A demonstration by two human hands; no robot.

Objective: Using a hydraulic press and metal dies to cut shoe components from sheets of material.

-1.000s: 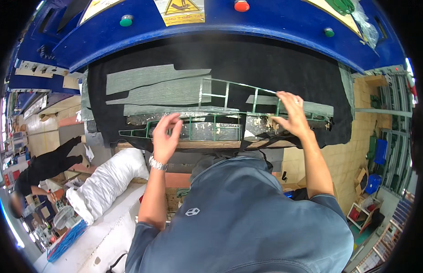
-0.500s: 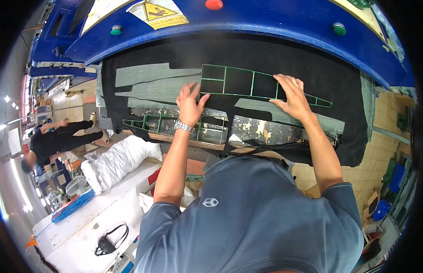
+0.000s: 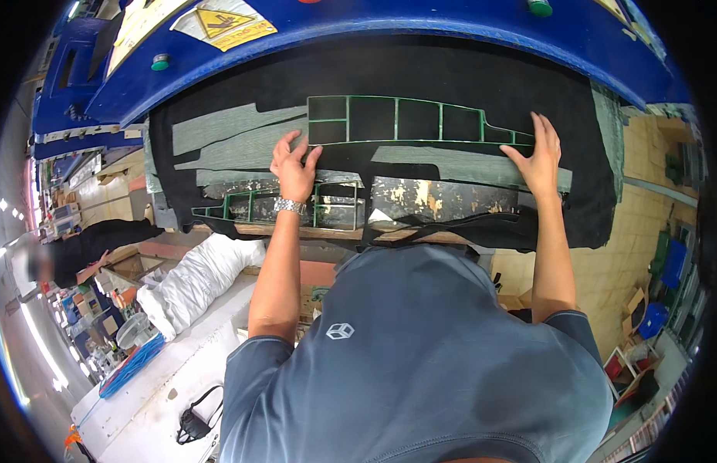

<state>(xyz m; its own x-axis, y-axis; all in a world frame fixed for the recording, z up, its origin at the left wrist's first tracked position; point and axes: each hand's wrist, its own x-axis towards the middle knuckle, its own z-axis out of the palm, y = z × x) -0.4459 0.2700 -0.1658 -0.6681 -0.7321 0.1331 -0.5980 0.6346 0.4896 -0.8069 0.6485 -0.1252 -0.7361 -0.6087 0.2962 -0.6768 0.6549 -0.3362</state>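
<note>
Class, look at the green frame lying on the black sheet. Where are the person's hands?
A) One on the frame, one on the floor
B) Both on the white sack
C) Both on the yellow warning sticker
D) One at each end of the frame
D: the left hand is at the left end of the green frame and the right hand at its right end.

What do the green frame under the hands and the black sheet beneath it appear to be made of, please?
The green frame looks like thin metal strip, painted green: rigid straight bars forming open cells. The black sheet seems a soft, matte fabric or felt, dull and without shine, hanging over the bench edge. The left hand and right hand rest at the frame's ends.
</note>
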